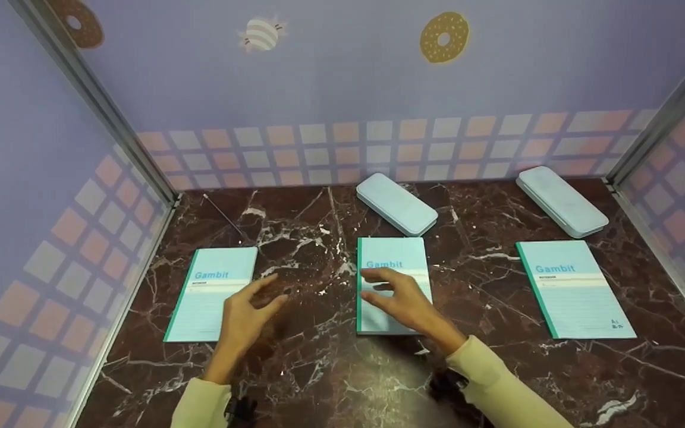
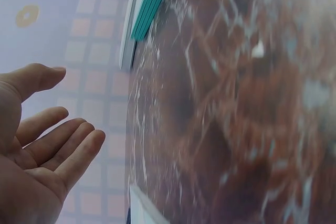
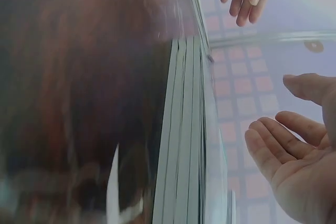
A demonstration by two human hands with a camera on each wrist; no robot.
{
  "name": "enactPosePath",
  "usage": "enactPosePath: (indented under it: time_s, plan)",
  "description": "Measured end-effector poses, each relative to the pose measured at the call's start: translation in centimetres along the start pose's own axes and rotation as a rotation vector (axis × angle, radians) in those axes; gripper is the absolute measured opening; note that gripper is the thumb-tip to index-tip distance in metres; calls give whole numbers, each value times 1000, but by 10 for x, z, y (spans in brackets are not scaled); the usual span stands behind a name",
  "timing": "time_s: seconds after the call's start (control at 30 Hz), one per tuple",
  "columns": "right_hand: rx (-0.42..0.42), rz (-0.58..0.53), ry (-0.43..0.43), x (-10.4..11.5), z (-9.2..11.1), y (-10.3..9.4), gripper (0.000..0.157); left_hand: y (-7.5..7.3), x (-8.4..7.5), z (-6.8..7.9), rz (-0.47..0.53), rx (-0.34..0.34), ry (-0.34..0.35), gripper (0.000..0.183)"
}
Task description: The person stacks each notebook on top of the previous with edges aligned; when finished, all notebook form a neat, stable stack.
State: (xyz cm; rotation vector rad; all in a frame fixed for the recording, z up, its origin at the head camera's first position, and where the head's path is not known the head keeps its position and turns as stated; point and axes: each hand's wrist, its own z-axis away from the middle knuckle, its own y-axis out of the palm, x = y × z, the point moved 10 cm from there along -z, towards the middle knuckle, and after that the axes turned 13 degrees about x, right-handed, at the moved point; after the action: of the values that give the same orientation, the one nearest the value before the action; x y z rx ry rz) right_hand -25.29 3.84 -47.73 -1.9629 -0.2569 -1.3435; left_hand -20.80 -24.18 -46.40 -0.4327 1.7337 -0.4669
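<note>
Three places bear notebooks, the left notebook (image 1: 207, 294), middle stack (image 1: 401, 252) and right notebook (image 1: 577, 291), so the laying-out seems well along, though what remains I can't judge. My left hand (image 1: 244, 318) and right hand (image 1: 407, 303) hold nothing, thumbs apart from fingers. My right wrist's view reveals the stack's layered edges; the head view shows mainly its cover.

Three notebook covers (image 1: 577, 291) show, the middle one topping a stack (image 3: 178, 140) whose exact number is hard to tell. There are two cases (image 1: 396, 204), one thin stick (image 1: 222, 213) and two hands (image 1: 403, 299).
</note>
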Motion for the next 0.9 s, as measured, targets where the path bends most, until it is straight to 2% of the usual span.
enactPosePath:
  time_s: [0.1,0.43,0.57,0.8,0.9]
  plan:
    - [16,-15,5,2,-8,11,45,-12,5,3,-19,-17,-15,43]
    - [-3,-79,47,2,-33,36,47,-46,27,11,-45,-48,-123,48]
    - [4,-146,52,2,-45,51,49,-61,37,12,-52,-77,-163,49]
    - [6,-194,101,-3,-60,78,50,-80,48,10,-57,-96,-210,53]
    - [6,-217,119,-4,-66,92,50,-86,55,13,-53,-98,-257,56]
